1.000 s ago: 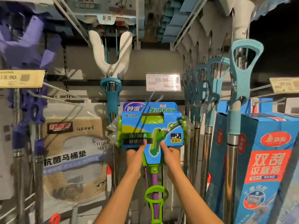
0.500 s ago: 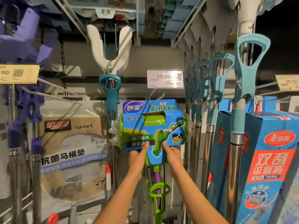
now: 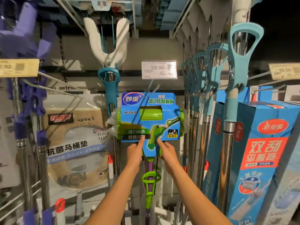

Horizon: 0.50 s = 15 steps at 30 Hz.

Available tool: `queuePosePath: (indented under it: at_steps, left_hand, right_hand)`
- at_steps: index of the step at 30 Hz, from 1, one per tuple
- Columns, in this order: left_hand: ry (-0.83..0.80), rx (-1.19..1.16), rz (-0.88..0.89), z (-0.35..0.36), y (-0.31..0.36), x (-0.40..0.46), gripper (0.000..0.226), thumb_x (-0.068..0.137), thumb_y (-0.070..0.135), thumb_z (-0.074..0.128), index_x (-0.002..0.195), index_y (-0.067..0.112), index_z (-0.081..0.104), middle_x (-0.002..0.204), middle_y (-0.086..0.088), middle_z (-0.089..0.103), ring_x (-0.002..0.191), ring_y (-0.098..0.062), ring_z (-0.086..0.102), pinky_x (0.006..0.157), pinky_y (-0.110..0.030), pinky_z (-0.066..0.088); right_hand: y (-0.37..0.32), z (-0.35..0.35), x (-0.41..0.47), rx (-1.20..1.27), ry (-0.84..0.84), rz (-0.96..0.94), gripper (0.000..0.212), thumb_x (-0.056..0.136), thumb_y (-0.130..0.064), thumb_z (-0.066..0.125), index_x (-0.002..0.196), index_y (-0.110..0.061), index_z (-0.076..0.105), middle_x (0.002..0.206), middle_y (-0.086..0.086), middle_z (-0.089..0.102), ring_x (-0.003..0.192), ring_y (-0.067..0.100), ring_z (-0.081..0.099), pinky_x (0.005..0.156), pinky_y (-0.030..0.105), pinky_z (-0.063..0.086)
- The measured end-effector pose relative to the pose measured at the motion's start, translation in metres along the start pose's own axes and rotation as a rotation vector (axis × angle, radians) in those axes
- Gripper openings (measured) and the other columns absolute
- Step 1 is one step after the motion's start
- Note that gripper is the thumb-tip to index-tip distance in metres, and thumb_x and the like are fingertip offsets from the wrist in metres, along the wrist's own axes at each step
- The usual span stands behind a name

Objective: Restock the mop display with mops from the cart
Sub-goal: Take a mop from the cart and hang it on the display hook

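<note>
Green sponge mop (image 3: 150, 125) in blue card sleeve, head up, hanging at centre of the mop display, top of card at the peg hook (image 3: 151, 87) under the 59.90 price tag (image 3: 159, 69). Purple and green handle (image 3: 150, 181) dropping straight down below the card. Left hand (image 3: 134, 151) pinching the lower left edge of the card, thumb on the front face, grip clamped on the pack. Right hand (image 3: 167, 151) same on the lower right edge, thumb on the front, fingers curled behind the tab, grip clamped too. Both forearms reaching up from bottom of view.

Just left of the pack: teal-handled mop (image 3: 109, 88) with white forked head (image 3: 106, 41) hung above it. Further left: beige toilet mat pack (image 3: 73, 143), then blurred purple mop handles (image 3: 32, 101) and a yellow price tag (image 3: 18, 67). Right of the pack: row of light-teal loop-handled mops (image 3: 209, 73) on steel poles, nearest one (image 3: 241, 54) large in view. Far right: blue flat-mop box (image 3: 263, 156) standing upright, second yellow tag (image 3: 284, 71) above it.
</note>
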<state>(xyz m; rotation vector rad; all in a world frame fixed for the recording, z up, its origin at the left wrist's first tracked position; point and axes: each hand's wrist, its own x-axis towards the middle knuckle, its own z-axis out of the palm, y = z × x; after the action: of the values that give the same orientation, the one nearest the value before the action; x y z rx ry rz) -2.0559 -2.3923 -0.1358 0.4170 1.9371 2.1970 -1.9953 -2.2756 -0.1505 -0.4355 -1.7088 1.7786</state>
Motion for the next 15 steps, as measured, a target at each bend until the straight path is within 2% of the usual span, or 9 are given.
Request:
queuePosePath:
  at_steps: [1,2,4,6,8,9,11,13,15]
  left_hand:
    - [-0.016,-0.005,-0.015,-0.001,0.001,-0.004,0.038,0.096,0.051,0.061,0.079,0.018,0.051,0.081,0.003,0.048,0.074,-0.013,0.047,0.081,-0.037,0.039]
    - [-0.031,-0.014,-0.026,-0.002,0.001,-0.008,0.035,0.098,0.050,0.059,0.077,0.023,0.050,0.081,0.007,0.047,0.073,-0.009,0.046,0.083,-0.035,0.039]
    - [-0.057,-0.019,-0.040,-0.005,0.001,-0.018,0.029,0.100,0.048,0.055,0.081,0.027,0.053,0.086,0.010,0.050,0.078,-0.006,0.049,0.085,-0.034,0.041]
    - [-0.087,-0.029,-0.037,-0.007,-0.002,-0.028,0.022,0.102,0.048,0.051,0.099,0.027,0.056,0.104,0.011,0.054,0.097,-0.011,0.053,0.088,-0.035,0.043]
    - [-0.086,-0.042,-0.015,-0.008,-0.001,-0.045,0.028,0.104,0.047,0.049,0.123,0.027,0.055,0.117,0.009,0.054,0.111,-0.014,0.051,0.092,-0.038,0.044]
    - [-0.081,-0.038,0.001,-0.008,0.000,-0.054,0.028,0.104,0.046,0.048,0.124,0.028,0.056,0.117,0.010,0.055,0.112,-0.014,0.051,0.092,-0.038,0.043]
    - [-0.064,-0.005,0.052,-0.009,0.001,-0.078,0.018,0.105,0.044,0.047,0.100,0.031,0.060,0.100,0.019,0.059,0.099,-0.009,0.055,0.087,-0.036,0.044]
    - [-0.022,0.080,0.137,-0.012,0.000,-0.106,0.027,0.105,0.042,0.047,0.083,0.038,0.062,0.081,0.027,0.060,0.083,0.004,0.056,0.084,-0.034,0.046]
    - [0.024,0.214,0.225,-0.019,0.000,-0.142,0.024,0.105,0.042,0.047,0.091,0.039,0.066,0.085,0.031,0.065,0.084,0.015,0.058,0.084,-0.020,0.046]
  right_hand:
    - [0.001,-0.001,-0.004,-0.017,-0.006,-0.009,0.027,0.099,-0.041,0.059,0.101,-0.016,0.071,0.103,-0.001,0.075,0.094,0.011,0.068,0.074,0.024,0.052]
    - [0.002,-0.002,-0.008,-0.027,-0.009,-0.016,0.027,0.099,-0.042,0.059,0.100,-0.018,0.071,0.106,-0.003,0.074,0.097,0.010,0.067,0.078,0.025,0.053]
    - [0.003,-0.005,-0.016,-0.015,-0.016,-0.023,0.031,0.099,-0.042,0.060,0.118,-0.019,0.068,0.124,-0.004,0.067,0.112,0.008,0.062,0.097,0.033,0.051]
    - [0.002,-0.009,-0.027,0.000,-0.018,-0.041,0.034,0.099,-0.039,0.060,0.128,-0.021,0.065,0.133,-0.003,0.064,0.114,0.003,0.061,0.102,0.034,0.049]
    - [-0.002,-0.014,-0.043,0.000,-0.005,-0.050,0.043,0.099,-0.038,0.059,0.136,-0.016,0.060,0.137,0.000,0.062,0.122,0.010,0.058,0.109,0.040,0.046]
    - [-0.004,-0.016,-0.053,0.002,-0.004,-0.051,0.046,0.099,-0.037,0.059,0.139,-0.013,0.058,0.138,0.002,0.062,0.126,0.015,0.057,0.112,0.043,0.043]
    - [-0.010,-0.019,-0.076,0.012,-0.014,-0.063,0.046,0.100,-0.035,0.057,0.140,-0.012,0.057,0.136,0.004,0.063,0.127,0.018,0.057,0.113,0.043,0.042]
    - [-0.016,-0.023,-0.103,0.033,-0.027,-0.087,0.041,0.102,-0.032,0.056,0.136,-0.010,0.060,0.125,0.002,0.068,0.116,0.014,0.062,0.106,0.038,0.049]
    - [-0.023,-0.029,-0.136,0.037,-0.035,-0.132,0.036,0.103,-0.030,0.054,0.131,-0.009,0.064,0.112,0.001,0.071,0.100,0.012,0.067,0.089,0.027,0.055]
